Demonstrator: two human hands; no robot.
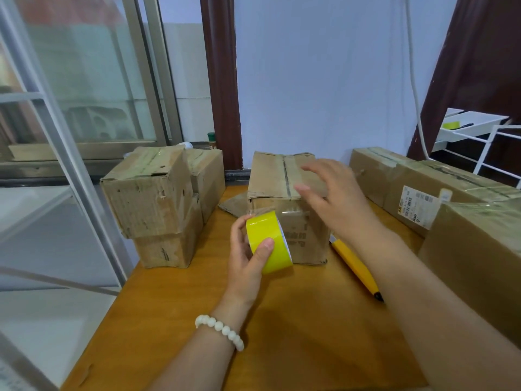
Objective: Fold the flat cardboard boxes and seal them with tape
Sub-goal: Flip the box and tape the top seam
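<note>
Left hand gripping yellow tape roll at frame centre, right hand spread loosely above folded cardboard box, orange worktop below.

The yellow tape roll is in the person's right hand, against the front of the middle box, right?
No: the head view shows the tape roll in the left hand, against the front of the middle box. The right hand is spread open above that box.
</note>
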